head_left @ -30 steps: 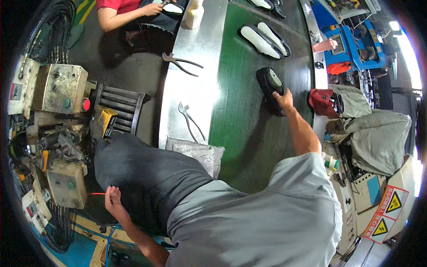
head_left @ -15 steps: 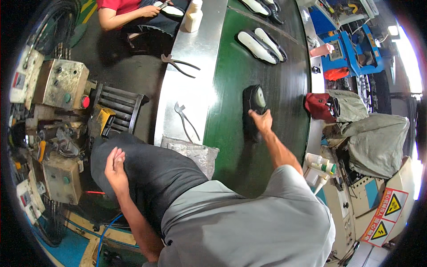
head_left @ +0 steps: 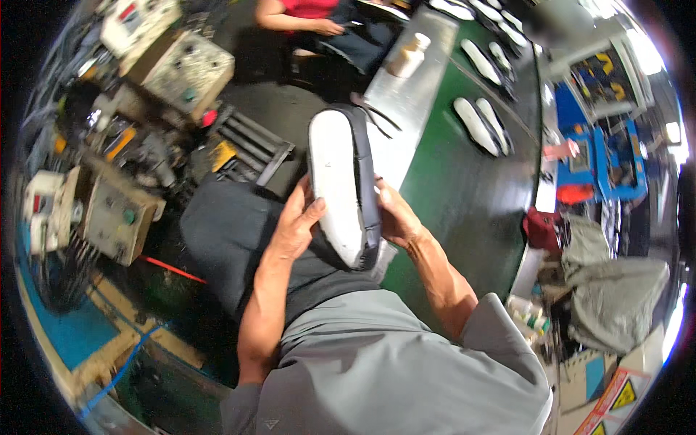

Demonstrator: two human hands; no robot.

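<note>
Mid-frame, the person holds a dark shoe [head_left: 346,190] with its white sole turned up toward the camera, above their lap. The left hand [head_left: 299,226] cups its left edge, fingers curled around the side; the right hand [head_left: 395,217] clasps the right edge from behind. To the right runs a green conveyor belt [head_left: 464,196] carrying pale insoles [head_left: 475,125]. Upper left, another person in red [head_left: 304,11] sits by grimy machines [head_left: 185,69].
</note>
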